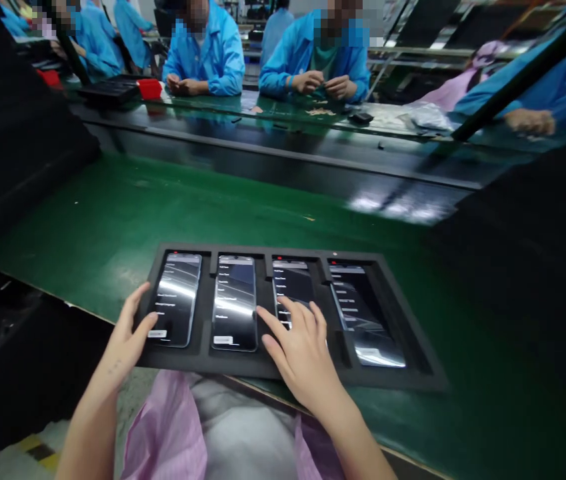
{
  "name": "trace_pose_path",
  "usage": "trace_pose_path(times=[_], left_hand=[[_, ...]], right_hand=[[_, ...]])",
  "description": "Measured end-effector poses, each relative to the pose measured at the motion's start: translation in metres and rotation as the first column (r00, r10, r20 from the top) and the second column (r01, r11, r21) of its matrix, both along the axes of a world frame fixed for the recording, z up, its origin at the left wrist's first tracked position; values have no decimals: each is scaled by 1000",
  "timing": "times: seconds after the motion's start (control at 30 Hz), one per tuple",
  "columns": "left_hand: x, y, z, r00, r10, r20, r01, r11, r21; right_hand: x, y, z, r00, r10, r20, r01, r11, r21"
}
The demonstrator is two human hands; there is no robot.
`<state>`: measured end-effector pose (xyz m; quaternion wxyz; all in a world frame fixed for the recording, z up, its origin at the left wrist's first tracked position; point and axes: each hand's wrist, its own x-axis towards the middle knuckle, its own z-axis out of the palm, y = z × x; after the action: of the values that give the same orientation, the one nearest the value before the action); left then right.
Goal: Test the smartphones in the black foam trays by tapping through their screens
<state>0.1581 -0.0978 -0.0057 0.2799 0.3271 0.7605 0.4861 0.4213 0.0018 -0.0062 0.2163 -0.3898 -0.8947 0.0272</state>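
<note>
A black foam tray point(273, 365) lies across the front edge of the green bench, with several smartphones face up in its slots, their screens lit with text lists. At the tray's left end, my left hand point(131, 327) has its fingers apart, the thumb by the leftmost phone point(179, 303). My right hand point(303, 343) is spread over the third phone point(293, 277) and covers its lower part. Its index finger reaches to the right edge of the second phone point(234, 303); whether it touches I cannot tell. The rightmost phone point(365, 313) sits slightly askew in its slot.
Behind the green bench point(203, 200) runs a dark, shiny conveyor belt point(273, 143). Beyond it, several people in blue jackets sit at work, near a red bin point(149, 89) and a clear plastic bag point(427, 119). Dark panels flank both sides.
</note>
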Motion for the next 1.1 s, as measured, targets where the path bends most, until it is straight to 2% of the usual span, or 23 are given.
trace_pose_path(times=[0.07,0.17,0.37,0.53,0.8,1.0,1.1], left_hand=[[9,-5,0,1000,-7,29,7,1000,-9],[13,-7,-1,999,-39,-9,38,999,-36],[-1,7,-8,993,-12,-114,5,998,-65],[-2,13,-8,978,-32,-206,23,999,-44],[8,-1,-8,992,-23,-123,15,998,-62],[12,-8,-2,994,-69,-88,63,995,-73],[11,-9,-3,995,-75,-63,70,994,-81]], right_hand=[[-13,-1,0,999,38,15,-38,999,8],[-21,1,-2,997,60,40,-61,998,20],[-10,11,-9,997,80,4,-80,994,78],[-3,13,-10,997,76,-21,-74,994,81],[10,8,-11,992,95,-87,-86,992,96],[12,10,-16,967,244,-68,-238,967,87],[10,9,-16,973,212,-89,-206,976,69]])
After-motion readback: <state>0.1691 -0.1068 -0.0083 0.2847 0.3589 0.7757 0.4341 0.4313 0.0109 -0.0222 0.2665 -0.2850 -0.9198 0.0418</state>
